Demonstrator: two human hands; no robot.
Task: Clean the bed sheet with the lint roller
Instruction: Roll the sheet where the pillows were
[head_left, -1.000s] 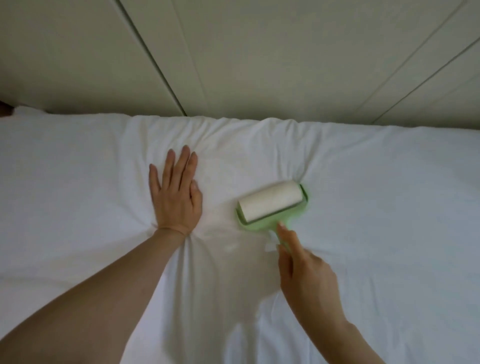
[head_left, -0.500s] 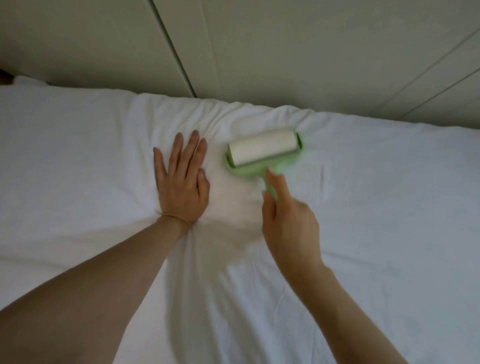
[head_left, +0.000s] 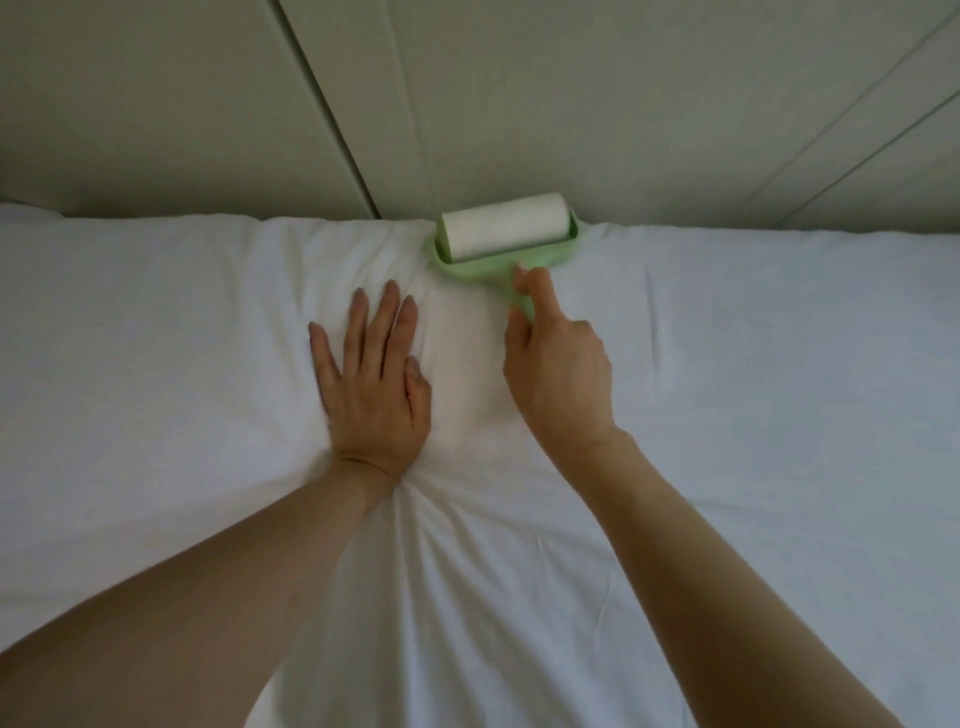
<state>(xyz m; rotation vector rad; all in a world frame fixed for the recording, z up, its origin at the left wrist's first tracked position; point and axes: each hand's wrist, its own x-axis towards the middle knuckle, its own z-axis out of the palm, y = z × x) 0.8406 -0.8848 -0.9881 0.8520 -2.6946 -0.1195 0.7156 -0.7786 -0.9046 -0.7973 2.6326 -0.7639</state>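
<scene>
lint roller at bed sheet far edge, drum axis crosswise; right hand grips its handle, left hand flat just left, pinning fabric

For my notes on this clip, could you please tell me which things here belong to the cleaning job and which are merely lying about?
In use: green lint roller, gripped by the right hand; white bed sheet, pressed flat by the left hand.
Not in use: panelled wall at the back.
</scene>
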